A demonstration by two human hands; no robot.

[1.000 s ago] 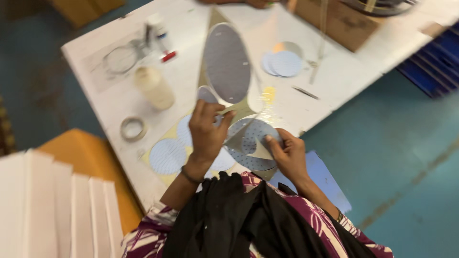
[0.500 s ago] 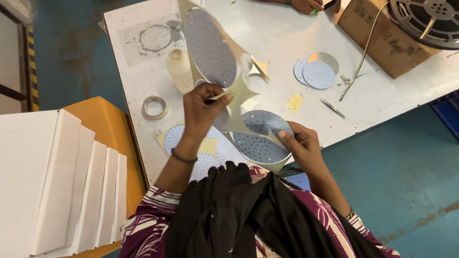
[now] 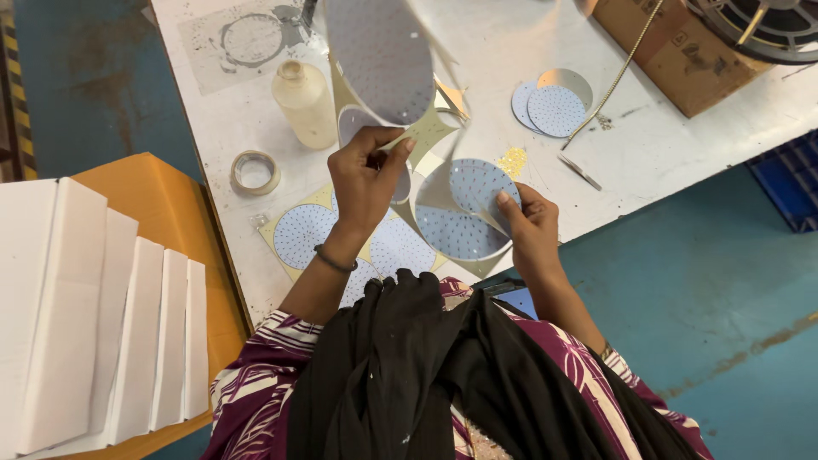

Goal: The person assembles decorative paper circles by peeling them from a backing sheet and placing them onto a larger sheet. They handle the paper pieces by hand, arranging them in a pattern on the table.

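Note:
My left hand grips a gold-backed sheet of round dotted discs and holds it up over the white table. My right hand pinches one round dotted disc that is bent up out of the lower part of the same sheet. Another sheet of dotted discs lies flat on the table under my left wrist. A black cloth and a purple patterned sleeve cover my arms below.
A pale plastic bottle and a roll of tape stand left of my hands. Loose discs lie at the right, beside a cardboard box and a thin metal tool. White cartons sit on an orange box at the left.
The view has drawn closer and shifted. My left hand has lifted the sheet higher, and my right hand has bent one disc further out of it.

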